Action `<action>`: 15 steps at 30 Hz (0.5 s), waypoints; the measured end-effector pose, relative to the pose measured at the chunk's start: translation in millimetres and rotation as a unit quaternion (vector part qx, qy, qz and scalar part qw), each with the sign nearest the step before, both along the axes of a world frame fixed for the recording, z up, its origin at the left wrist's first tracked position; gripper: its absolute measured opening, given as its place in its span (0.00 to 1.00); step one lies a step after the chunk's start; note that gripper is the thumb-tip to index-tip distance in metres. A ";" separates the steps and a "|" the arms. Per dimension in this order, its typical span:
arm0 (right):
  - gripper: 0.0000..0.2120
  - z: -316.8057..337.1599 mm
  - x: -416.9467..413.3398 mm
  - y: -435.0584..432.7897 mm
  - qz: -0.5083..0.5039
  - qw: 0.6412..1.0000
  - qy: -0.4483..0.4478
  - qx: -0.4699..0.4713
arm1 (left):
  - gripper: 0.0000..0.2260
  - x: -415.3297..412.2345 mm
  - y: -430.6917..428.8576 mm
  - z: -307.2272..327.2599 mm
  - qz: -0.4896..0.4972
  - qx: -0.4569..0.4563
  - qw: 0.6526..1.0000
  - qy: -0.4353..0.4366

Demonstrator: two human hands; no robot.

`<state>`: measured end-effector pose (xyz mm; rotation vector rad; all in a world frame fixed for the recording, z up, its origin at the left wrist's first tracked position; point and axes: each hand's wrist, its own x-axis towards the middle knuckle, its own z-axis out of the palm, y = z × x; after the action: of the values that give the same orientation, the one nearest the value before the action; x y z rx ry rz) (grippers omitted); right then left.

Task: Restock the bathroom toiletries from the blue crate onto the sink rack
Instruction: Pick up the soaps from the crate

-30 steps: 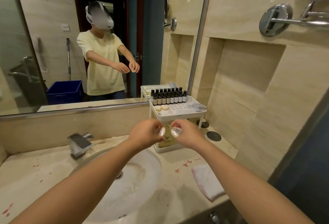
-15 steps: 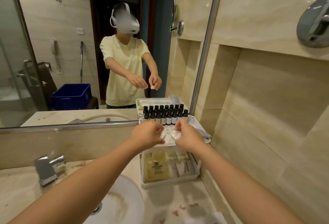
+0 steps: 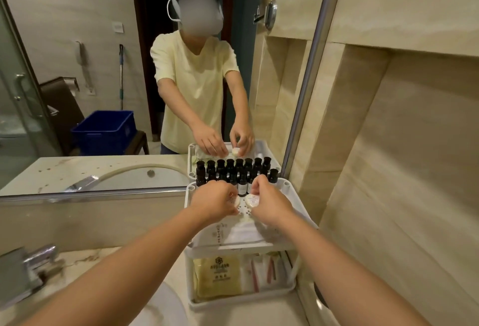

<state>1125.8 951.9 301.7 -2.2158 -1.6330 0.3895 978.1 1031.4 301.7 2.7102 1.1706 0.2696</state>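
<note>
Two hands: close together over the top tray of the sink rack (image 3: 293, 196).
Left hand (image 3: 215, 202): fingers (image 3: 229, 189) curled, pinching a small round soap (image 3: 237, 200).
Right hand (image 3: 269, 203): fingers curled on a second soap (image 3: 252, 201), label up.
Dark bottles (image 3: 242, 185): in rows just behind the hands.
Blue crate (image 3: 103, 131): seen in the mirror, well apart.

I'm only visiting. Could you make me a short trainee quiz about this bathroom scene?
1. True or false: the left hand and right hand each pinch a small round white wrapped soap.
2. The small dark bottles stand on the white plastic two-tier rack's: A top tier, B lower tier, C neither.
3. Fill in: the yellow sachet lies on the rack's ___ tier.
Key: 1 true; 2 A; 3 lower.
</note>
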 end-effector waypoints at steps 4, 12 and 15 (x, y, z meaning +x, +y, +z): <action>0.19 -16.8 11.9 16.4 -0.004 1.000 0.000 -0.011 | 0.13 13.2 10.8 -15.1 -0.003 0.000 1.000 0.000; 0.19 -34.1 25.0 33.7 0.004 1.000 -0.016 -0.025 | 0.11 31.0 18.9 -32.2 -0.001 0.001 1.000 0.016; 0.19 -36.1 26.0 36.9 0.012 0.999 -0.022 -0.030 | 0.15 33.0 22.3 -36.1 0.002 0.005 0.999 0.034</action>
<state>1151.8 988.8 265.6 -2.2662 -1.6928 0.4040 1011.1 1053.7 265.5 2.7453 1.1968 0.1861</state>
